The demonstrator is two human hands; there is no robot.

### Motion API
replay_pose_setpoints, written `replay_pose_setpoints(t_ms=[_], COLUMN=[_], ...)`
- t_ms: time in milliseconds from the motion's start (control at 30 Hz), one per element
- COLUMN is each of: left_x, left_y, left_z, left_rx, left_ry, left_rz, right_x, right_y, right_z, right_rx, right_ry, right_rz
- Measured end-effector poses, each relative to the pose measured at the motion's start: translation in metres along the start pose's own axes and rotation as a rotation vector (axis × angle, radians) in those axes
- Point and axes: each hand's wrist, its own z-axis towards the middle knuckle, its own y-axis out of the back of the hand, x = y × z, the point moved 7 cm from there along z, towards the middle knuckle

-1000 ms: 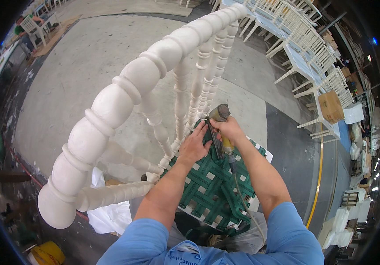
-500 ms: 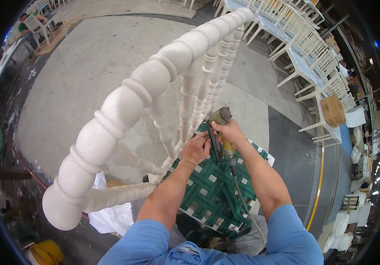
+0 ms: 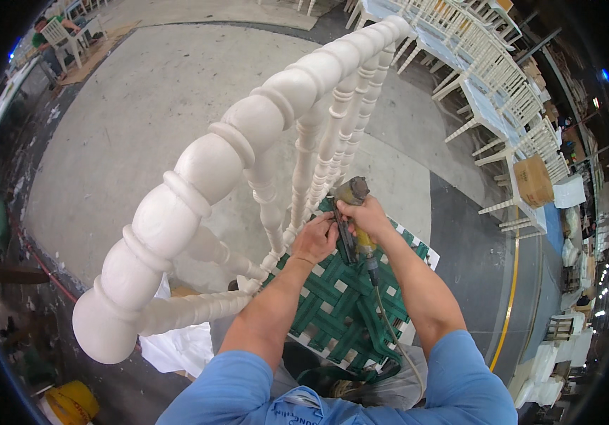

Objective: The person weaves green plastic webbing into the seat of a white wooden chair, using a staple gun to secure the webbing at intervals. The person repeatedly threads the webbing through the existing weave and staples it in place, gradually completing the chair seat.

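Observation:
A white chair with a turned, beaded back (image 3: 198, 170) stands before me. Its seat is woven from green webbing straps (image 3: 329, 301). My right hand (image 3: 362, 214) is wrapped round the grip of a yellow and dark staple gun (image 3: 365, 244), fed by a thin air hose (image 3: 389, 319). Its black magazine lies beside my left hand, and its nose is at the seat's edge by the back spindles. My left hand (image 3: 314, 237) is closed, fingers bent and pressed against the green webbing at that edge. The fingertips are partly hidden.
Rows of white chairs (image 3: 492, 106) line the right side, with a cardboard box (image 3: 533, 180) on one. A yellow bucket (image 3: 71, 402) stands at the lower left, near white sheeting (image 3: 177, 348). Another person (image 3: 48, 46) sits far off at the upper left.
The chair back appears slightly farther right in view. The staple gun's head has dropped a little, while both hands stay at the same seat edge.

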Motion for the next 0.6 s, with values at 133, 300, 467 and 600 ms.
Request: replay_pose_setpoints(t_ms=[133, 300, 467, 600], left_x=[0.009, 0.005, -0.004, -0.007], left_y=[0.007, 0.004, 0.005, 0.005], left_z=[0.001, 0.002, 0.001, -0.001], left_rx=[-0.118, -0.081, -0.088, -0.089], left_ry=[-0.068, 0.005, 0.011, -0.002], left_rz=[0.059, 0.017, 0.028, 0.002], right_x=[0.013, 0.008, 0.006, -0.003], right_y=[-0.005, 0.008, 0.019, 0.038], right_z=[-0.002, 0.001, -0.001, -0.029], right_rx=[-0.029, -0.020, -0.049, -0.072], right_ry=[0.018, 0.026, 0.029, -0.009], right_rz=[-0.014, -0.021, -0.045, 0.032])
